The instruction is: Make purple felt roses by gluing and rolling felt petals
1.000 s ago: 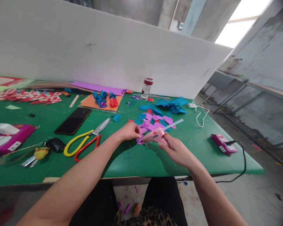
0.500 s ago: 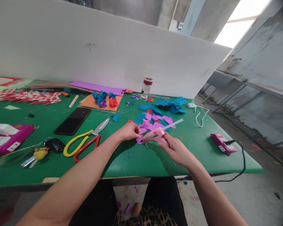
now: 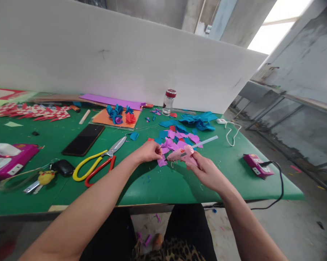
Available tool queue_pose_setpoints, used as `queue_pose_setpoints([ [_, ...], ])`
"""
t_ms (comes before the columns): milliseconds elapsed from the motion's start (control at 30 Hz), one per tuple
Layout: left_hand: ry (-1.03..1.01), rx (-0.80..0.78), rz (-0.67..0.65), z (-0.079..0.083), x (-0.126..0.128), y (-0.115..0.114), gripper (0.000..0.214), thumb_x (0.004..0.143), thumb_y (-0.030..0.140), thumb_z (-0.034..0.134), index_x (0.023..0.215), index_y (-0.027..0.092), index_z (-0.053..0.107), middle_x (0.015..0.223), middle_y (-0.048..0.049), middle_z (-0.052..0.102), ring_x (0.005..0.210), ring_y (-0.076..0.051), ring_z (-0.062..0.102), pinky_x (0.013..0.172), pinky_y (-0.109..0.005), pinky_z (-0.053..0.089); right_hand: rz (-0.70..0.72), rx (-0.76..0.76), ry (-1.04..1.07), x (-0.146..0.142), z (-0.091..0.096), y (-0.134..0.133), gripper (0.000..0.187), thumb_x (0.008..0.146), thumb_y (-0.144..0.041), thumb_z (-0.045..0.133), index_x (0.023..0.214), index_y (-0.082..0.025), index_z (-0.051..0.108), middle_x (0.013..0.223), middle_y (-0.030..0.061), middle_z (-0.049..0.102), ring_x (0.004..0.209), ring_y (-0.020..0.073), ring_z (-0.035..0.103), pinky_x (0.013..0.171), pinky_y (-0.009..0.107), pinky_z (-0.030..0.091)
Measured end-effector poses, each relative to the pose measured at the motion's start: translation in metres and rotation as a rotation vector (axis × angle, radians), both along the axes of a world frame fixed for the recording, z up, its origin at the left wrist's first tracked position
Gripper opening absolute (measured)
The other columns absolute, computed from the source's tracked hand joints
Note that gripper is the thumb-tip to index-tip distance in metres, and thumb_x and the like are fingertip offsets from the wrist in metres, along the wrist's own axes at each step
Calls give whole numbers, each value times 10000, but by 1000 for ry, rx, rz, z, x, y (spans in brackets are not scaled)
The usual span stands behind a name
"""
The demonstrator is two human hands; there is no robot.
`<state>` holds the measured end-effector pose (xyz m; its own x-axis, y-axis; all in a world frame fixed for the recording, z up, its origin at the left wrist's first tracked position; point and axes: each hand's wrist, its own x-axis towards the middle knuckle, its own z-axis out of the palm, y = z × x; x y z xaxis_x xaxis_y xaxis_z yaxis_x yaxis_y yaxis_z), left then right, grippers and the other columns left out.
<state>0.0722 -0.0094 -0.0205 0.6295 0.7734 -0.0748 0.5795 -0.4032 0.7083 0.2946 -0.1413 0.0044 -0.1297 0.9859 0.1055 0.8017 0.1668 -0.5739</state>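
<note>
My right hand (image 3: 204, 170) grips a small pink glue gun (image 3: 181, 154) with a clear glue stick (image 3: 205, 142) poking out of its back. The gun's nozzle points left at a purple paper piece (image 3: 161, 162) lying on the green table (image 3: 158, 181). My left hand (image 3: 148, 151) pinches that purple piece at its upper edge, fingers closed. Just beyond both hands lies a heap of purple, blue and red paper scraps (image 3: 179, 137).
Yellow and red scissors (image 3: 98, 165) lie left of my hands, with a black phone (image 3: 83, 139), a key fob and charm (image 3: 47, 174) and a pink tissue pack (image 3: 8, 161) farther left. Paper flowers (image 3: 120, 115) on orange sheet, a glass jar (image 3: 169, 102), a white cable (image 3: 232, 130) and a pink box with black cord (image 3: 257, 166) also sit on the table.
My right hand has drawn the glue gun slightly right and up, away from the purple piece. My left hand has stayed in place.
</note>
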Motion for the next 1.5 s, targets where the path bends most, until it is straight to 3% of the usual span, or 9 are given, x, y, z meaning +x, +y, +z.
queue_pose_setpoints([
  [600,-56,-10,12,-2,1,1,81,594,198,663,565,157,600,554,12,602,565,-141,527,552,-239,348,-44,-10,24,3,-4,0,241,900,-341,468,1056,-183,563,810,56,681,661,182,576,598,265,373],
  [700,-86,-40,9,-3,0,2,90,593,210,670,569,156,602,564,9,611,576,-147,537,559,-239,359,-47,-48,167,9,-1,-1,239,891,-394,493,979,-187,575,774,32,666,571,136,515,546,246,364],
  [900,-159,-121,16,-3,-4,3,138,599,263,700,585,148,625,574,9,613,582,-148,535,572,-249,366,-41,-260,665,28,7,-7,403,820,-558,592,918,-168,573,796,30,645,488,72,424,449,214,336],
  [1033,-252,-219,28,1,-6,2,167,589,284,731,609,136,656,574,7,615,570,-132,522,584,-250,371,-108,-357,862,43,-2,-8,390,781,-547,664,842,-171,578,575,-27,548,478,79,442,471,207,358],
  [1133,-331,-305,62,6,-7,-1,198,582,300,757,624,134,659,581,9,608,537,-106,485,521,-232,321,-149,-382,925,54,-14,-5,385,742,-520,720,814,-160,605,618,-9,570,536,95,515,496,205,376],
  [1300,-501,-528,78,11,-9,-3,278,568,318,812,639,134,616,526,51,509,443,-43,336,436,-207,185,-156,-308,915,67,-27,-2,434,725,-523,742,943,-162,641,699,-3,591,589,91,521,497,185,353],
  [1500,-637,-686,97,8,-7,-1,324,543,297,858,657,134,601,523,54,498,416,-23,317,427,-194,183,-178,-234,836,65,-30,-4,509,738,-611,680,1000,-180,608,672,-23,532,539,89,428,450,196,287],
])
